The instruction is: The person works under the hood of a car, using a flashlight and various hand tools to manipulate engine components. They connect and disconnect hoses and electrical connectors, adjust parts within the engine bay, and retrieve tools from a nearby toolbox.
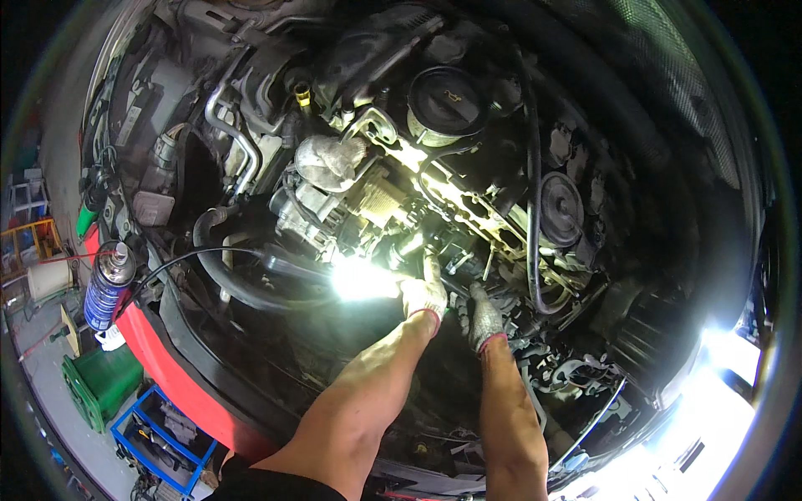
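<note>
Bare forearms rise from the lower edge, the left forearm slanting up toward the middle and the right forearm standing nearly upright, with dark cloth at the base of the left one. Both end in pale knit gloves with pink cuffs, deep in an open engine bay. The left hand has a finger stretched upward among the parts of the engine, which fills the middle of the view; the right hand is just beside it, fingers pointing up into the dark fittings. Between glare and shadow, I cannot fairly tell whether either hand is clamped on a part or only touching it.

Just left of the left hand burns a work lamp, its light washing out what is around it, and a thin black cable curves away from its far end. A thick black hose bends below that cable. Above the hands sit a grey rounded part and, farther right, a round black cap; a dark ribbed disc is to the right of both.

Along the left side, a blue spray can stands upright near a red cover. Beyond them, on the floor, are a green bin and a blue metal frame holding dark parts.
</note>
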`<action>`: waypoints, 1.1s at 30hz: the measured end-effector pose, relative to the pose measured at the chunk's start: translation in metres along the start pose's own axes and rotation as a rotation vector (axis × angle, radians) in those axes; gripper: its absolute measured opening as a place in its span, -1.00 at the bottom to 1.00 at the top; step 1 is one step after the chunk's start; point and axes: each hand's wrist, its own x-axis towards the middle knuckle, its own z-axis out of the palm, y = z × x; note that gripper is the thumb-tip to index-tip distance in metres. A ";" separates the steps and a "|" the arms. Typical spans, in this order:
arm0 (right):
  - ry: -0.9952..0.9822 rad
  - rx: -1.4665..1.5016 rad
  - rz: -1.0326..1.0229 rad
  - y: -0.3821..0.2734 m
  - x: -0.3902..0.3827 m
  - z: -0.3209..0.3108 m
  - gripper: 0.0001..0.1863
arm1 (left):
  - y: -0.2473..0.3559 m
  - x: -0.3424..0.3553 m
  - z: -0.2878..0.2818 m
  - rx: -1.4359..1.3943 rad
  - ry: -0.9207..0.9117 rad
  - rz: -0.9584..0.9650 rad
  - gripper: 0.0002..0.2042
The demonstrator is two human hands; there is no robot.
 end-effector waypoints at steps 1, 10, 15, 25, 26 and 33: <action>-0.066 0.043 0.008 -0.003 -0.004 0.002 -0.64 | -0.004 0.008 -0.003 0.063 -0.127 0.067 -0.10; -0.033 0.168 0.037 -0.002 -0.004 0.020 -0.68 | -0.007 0.024 0.008 -0.156 0.113 0.061 -0.13; 0.007 0.060 0.060 -0.006 -0.020 0.019 -0.59 | 0.001 0.019 0.005 -0.251 0.137 -0.002 -0.16; -0.018 0.136 -0.031 -0.001 -0.013 0.019 -0.56 | 0.022 0.010 -0.002 -0.179 0.001 -0.273 -0.19; -0.002 0.147 -0.026 0.001 -0.013 0.019 -0.55 | 0.022 0.010 -0.002 -0.212 0.009 -0.273 -0.20; 0.151 -0.155 -0.062 0.008 -0.014 0.026 -0.40 | 0.013 0.021 0.005 -0.345 -0.079 -0.260 -0.02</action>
